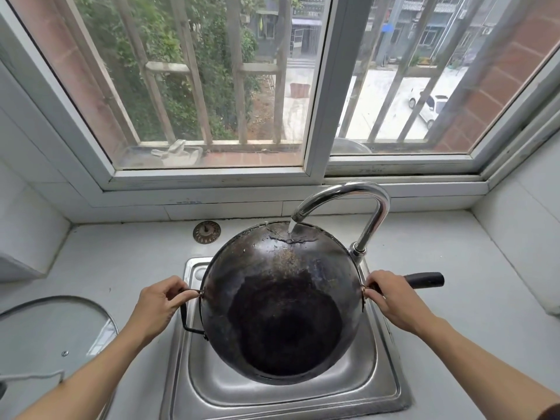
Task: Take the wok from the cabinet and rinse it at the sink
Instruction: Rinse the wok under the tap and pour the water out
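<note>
Rinsing is underway: the wok point(281, 301), dark, round and crusty-looking carbon steel, sits tilted over the steel sink point(291, 392) with water from the chrome gooseneck faucet point(363, 204) hitting its far rim. Left hand point(157, 304) pinches the thin wire loop handle; right hand point(394, 301) is wrapped around the base of the black stick handle. Next I'd guess swirling it so the water reaches everywhere. 1 glass lid point(51, 334) rests on the pale counter.

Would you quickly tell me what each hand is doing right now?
Left hand: closed on the loop handle of the wok.
Right hand: closed on the wok's long handle, near the rim.
</note>
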{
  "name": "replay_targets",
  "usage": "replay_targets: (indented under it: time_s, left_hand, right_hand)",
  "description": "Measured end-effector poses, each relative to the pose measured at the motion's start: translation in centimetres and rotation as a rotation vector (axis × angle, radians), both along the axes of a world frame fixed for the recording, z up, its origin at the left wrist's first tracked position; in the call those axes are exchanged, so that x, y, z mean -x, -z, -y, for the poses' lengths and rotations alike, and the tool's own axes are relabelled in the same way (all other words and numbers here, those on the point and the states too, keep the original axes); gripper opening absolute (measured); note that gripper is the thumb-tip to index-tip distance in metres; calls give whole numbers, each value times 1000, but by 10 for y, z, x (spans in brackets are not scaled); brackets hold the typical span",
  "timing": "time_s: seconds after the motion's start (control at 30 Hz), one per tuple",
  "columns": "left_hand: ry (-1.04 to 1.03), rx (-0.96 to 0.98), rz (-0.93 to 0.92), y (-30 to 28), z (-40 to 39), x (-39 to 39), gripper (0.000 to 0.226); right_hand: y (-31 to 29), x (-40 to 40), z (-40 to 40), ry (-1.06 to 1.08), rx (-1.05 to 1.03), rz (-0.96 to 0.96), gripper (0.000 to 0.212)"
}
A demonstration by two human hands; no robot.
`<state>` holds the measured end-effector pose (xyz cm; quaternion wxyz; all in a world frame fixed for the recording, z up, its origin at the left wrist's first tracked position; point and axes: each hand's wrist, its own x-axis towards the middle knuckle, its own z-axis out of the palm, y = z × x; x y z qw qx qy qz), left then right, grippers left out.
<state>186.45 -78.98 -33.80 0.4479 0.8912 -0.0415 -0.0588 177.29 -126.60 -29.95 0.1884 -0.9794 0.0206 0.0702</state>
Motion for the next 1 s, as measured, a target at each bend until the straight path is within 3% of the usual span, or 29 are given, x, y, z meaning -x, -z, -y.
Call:
replay_targets:
  time_s: [1.0]
  left_hand:
    - [56,-4,3,-22,40,-63,16]
  right_hand:
    - [32,14,17,172,-117,3,15]
